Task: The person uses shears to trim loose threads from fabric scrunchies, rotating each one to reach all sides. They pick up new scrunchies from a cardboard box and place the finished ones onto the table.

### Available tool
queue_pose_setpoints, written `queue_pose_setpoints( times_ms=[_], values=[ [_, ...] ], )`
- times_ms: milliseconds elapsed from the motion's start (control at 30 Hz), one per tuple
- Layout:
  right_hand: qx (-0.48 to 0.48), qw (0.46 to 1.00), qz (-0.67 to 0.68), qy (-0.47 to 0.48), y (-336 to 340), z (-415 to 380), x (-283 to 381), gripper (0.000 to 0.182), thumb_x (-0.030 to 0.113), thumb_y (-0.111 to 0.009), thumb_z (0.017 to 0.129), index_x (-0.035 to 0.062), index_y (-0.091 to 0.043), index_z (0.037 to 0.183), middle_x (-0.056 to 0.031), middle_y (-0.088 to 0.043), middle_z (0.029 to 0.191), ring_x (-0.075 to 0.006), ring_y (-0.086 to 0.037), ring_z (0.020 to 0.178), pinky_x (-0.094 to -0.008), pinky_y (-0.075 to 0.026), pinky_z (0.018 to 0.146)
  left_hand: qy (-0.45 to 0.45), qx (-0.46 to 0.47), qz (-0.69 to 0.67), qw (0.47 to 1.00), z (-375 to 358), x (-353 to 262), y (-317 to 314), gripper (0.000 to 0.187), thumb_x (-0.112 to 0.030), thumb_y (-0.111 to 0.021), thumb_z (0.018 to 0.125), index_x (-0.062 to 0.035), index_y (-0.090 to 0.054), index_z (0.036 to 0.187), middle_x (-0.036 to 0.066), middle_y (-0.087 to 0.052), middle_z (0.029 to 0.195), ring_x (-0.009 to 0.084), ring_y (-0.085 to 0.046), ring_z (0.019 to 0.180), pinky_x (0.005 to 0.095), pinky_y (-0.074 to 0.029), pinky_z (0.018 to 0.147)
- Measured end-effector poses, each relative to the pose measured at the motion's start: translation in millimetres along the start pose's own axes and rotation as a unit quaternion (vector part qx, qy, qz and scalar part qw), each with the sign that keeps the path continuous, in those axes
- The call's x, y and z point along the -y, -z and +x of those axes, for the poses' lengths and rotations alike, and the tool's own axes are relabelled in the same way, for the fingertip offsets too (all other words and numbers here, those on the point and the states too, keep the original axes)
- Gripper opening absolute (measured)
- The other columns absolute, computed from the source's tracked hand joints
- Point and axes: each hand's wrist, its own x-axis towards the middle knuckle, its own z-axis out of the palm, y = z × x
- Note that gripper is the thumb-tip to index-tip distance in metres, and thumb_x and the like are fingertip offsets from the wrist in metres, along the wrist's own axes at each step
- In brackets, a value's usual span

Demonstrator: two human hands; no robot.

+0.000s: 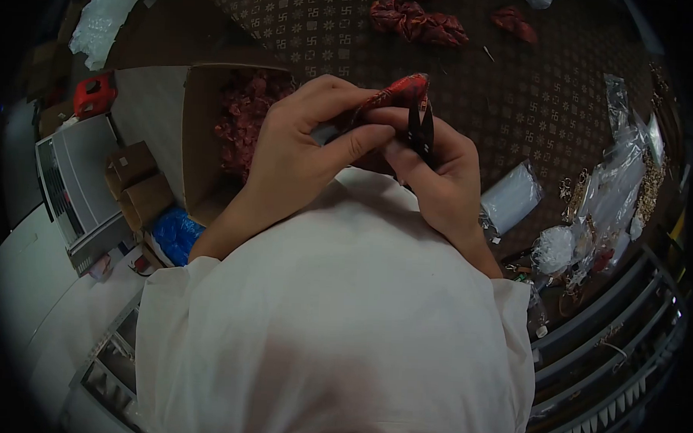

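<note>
Both hands meet in front of my chest over a small piece of red patterned fabric (402, 91). My left hand (308, 127) pinches its left side between thumb and fingers. In my right hand (445, 170) is a pair of dark thread snips (420, 133), blades pointing up beside the fabric. The right fingers also lie against the cloth from behind, and its lower part is hidden by both hands. Left of my left hand stands an open cardboard box (198, 146) holding many crumpled red pieces (247, 121).
Red bundles (419, 24) and another red piece (513, 24) lie on the brown patterned tablecloth (503, 92). At right are a clear-wrapped packet (511, 195), plastic bags (611, 180) and chains (647, 193). Small cartons (138, 182) and a blue bag (176, 235) sit at left.
</note>
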Motion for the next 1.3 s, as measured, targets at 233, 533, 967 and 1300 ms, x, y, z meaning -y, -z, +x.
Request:
queue_pose_setpoints(
  times_ms=[233,533,967,1300],
  values=[
    [-0.023,0.989,-0.126,0.071,14.4,-0.9,9.8,0.025,0.006,-0.055,0.087,-0.0038,-0.056,0.110,-0.0071,-0.059,0.092,-0.0109,-0.057,0.079,-0.0221,-0.047,0.068,-0.028,0.002,0.082,0.996,1.9,-5.5,6.4,0.020,-0.006,-0.066,0.077,-0.0020,-0.066,0.096,0.005,-0.059,0.079,0.0127,-0.057,0.070,0.0228,-0.046,0.060],
    [-0.026,0.845,-0.460,0.271,10.0,1.6,11.9,0.034,0.010,-0.068,0.076,-0.0001,-0.061,0.107,-0.0090,-0.054,0.071,-0.0165,-0.051,0.057,-0.0253,-0.042,0.049,-0.135,-0.050,0.221,0.965,-0.2,-8.0,8.2,0.030,0.005,-0.067,0.066,-0.0033,-0.067,0.095,0.005,-0.054,0.072,0.0113,-0.054,0.060,0.0214,-0.043,0.049],
    [-0.026,0.789,-0.524,0.320,9.9,4.9,8.3,0.033,0.005,-0.070,0.072,0.0019,-0.064,0.104,-0.0072,-0.056,0.068,-0.0124,-0.048,0.052,-0.0231,-0.039,0.045,-0.189,-0.056,0.292,0.936,-1.2,-7.9,9.0,0.033,0.005,-0.071,0.057,0.0000,-0.066,0.090,0.007,-0.052,0.070,0.0164,-0.051,0.061,0.0251,-0.041,0.049],
    [-0.028,0.760,-0.549,0.346,13.9,4.5,7.3,0.029,0.005,-0.070,0.071,0.0023,-0.065,0.100,-0.0062,-0.055,0.065,-0.0132,-0.050,0.051,-0.0239,-0.038,0.043,-0.194,-0.048,0.325,0.924,-0.6,-11.6,7.3,0.032,0.004,-0.072,0.055,0.0002,-0.065,0.086,0.007,-0.052,0.070,0.0180,-0.052,0.062,0.0270,-0.041,0.050]
  ],
)
